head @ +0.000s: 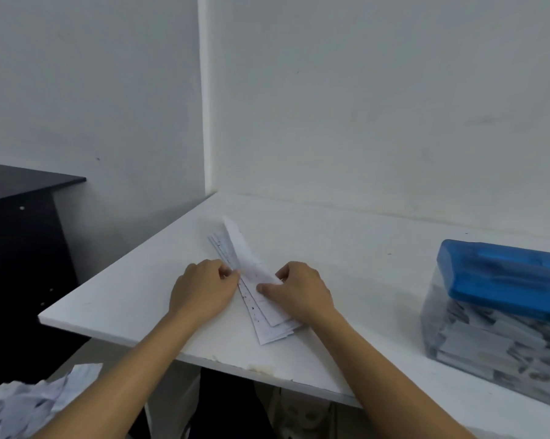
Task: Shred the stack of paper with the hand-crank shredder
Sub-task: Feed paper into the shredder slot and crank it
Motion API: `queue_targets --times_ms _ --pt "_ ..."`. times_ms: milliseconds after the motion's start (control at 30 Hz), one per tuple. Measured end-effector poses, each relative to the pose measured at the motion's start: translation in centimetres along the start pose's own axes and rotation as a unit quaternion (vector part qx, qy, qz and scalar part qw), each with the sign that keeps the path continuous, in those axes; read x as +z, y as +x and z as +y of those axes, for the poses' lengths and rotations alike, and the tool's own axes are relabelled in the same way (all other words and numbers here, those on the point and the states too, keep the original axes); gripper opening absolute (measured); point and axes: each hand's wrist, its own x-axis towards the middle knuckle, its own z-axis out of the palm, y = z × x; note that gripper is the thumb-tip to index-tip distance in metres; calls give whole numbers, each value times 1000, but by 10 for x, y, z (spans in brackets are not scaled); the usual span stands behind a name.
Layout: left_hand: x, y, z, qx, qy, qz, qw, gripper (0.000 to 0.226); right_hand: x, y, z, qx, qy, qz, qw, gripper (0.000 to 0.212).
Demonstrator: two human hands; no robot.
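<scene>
A thin stack of narrow white paper strips (261, 315) lies on the white table (134, 289), fanned out away from me. My left hand (202, 288) pinches the stack's left edge with curled fingers. My right hand (302, 291) holds the top strip, whose far end lifts off the pile. The hand-crank shredder (501, 308) stands at the right: a blue top on a clear bin filled with paper shreds. Its crank is not visible.
A black cabinet (20, 242) stands to the left of the table. A heap of torn paper (29, 403) lies at the lower left below the table edge. White walls meet in a corner behind the table.
</scene>
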Motion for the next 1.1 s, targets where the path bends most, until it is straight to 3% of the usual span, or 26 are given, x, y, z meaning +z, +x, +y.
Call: queue_targets --times_ms 133,233,367,500,767,1100 --pt "4 -2 -2 25 -4 19 1000 15 -3 6 6 7 53 0 999 23" --pt "5 -2 -1 37 -8 22 999 11 -11 7 8 22 86 -16 996 33" --pt "8 -5 -1 68 29 40 997 12 -16 6 2 25 56 -66 996 54" --pt "11 -7 0 89 59 45 993 13 -17 3 -4 23 21 -81 996 59" --pt "12 -9 0 120 74 38 989 14 -17 -5 -6 26 69 -41 996 33" --pt "7 -10 3 106 25 38 993 14 -28 -5 1 9 213 17 977 30"
